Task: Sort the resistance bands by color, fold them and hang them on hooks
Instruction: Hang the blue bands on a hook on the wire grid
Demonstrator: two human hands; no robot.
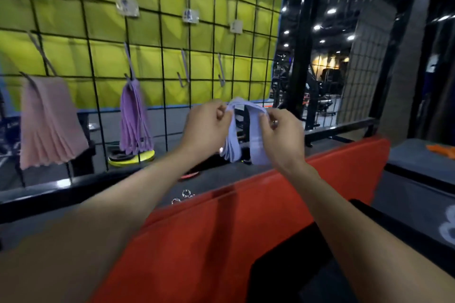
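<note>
I have both hands raised in front of the black wire grid (157, 39), holding a folded bunch of pale blue resistance bands (246, 128) between them. My left hand (205, 128) pinches the bunch near its top on the left side, fingers curled in on the fabric. My right hand (280, 135) pinches the right side the same way, so the top of the bunch arches between the two hands and the loose ends hang down below them. The blue bands sit just below and slightly right of two bare metal hooks (183, 71) on the grid (the picture is blurred, so I cannot tell whether the bands touch the grid).

To the left, a bundle of purple bands (134, 120) hangs from its own hook, and further left a wider bundle of pink bands (49, 123) hangs from another. Small tags (126, 6) are clipped to the grid above the hooks. Under my forearms lies a red padded mat (221, 241), and something orange (440, 150) lies on the grey surface at far right.
</note>
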